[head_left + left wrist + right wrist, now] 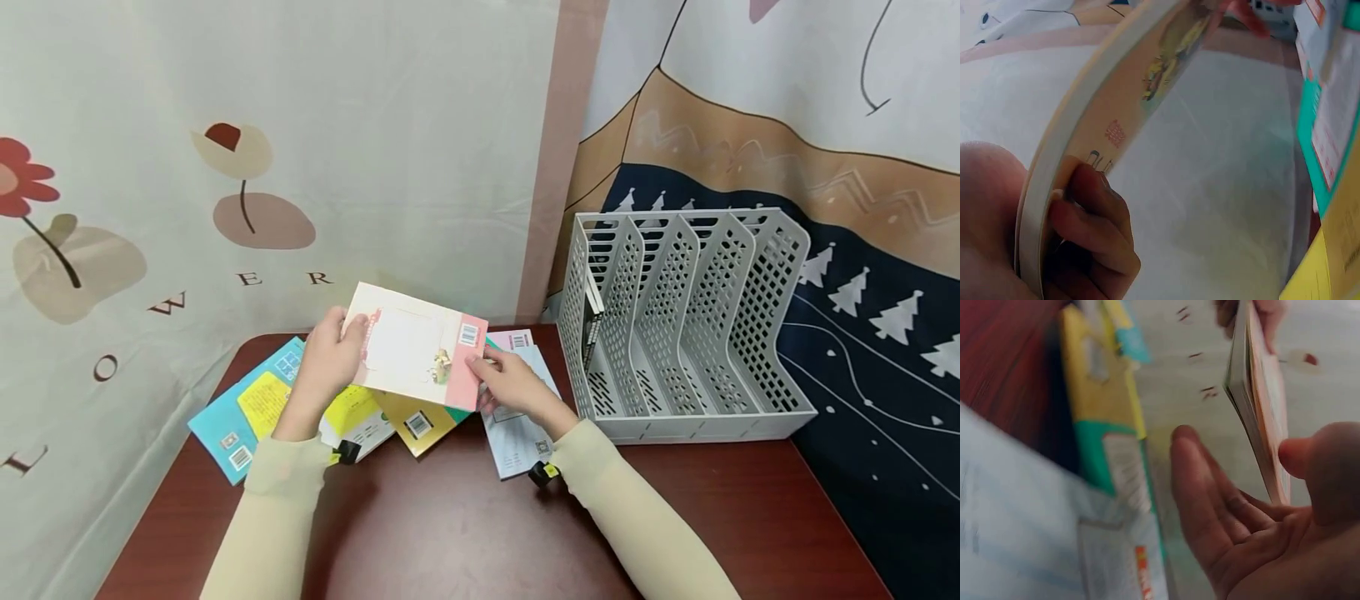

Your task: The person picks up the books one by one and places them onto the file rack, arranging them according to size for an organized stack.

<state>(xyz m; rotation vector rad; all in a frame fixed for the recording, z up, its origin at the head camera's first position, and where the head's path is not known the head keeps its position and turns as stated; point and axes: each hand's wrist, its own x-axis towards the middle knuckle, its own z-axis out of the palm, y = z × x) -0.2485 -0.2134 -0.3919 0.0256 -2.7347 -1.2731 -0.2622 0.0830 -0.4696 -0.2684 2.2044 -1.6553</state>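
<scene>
A thin book [408, 346] with a white and pink back cover is held up over the other books, tilted. My left hand [327, 358] grips its left end, thumb on the back cover and curled fingers [1094, 228] on the opposite, illustrated side. At the pink end is my right hand [521, 387]; the right wrist view shows its thumb [1300, 459] at the cover and its other fingers [1194, 487] fairly straight, spread away from the book. Below lie a blue and yellow book [240, 425], a yellow and green book [420, 421] and a light blue book [513, 446].
A grey perforated file rack [705, 425] with several slots stands at the right of the brown table [450, 533]. A thin dark-edged item [592, 321] stands in its leftmost slot. Patterned curtains [420, 167] hang behind the table.
</scene>
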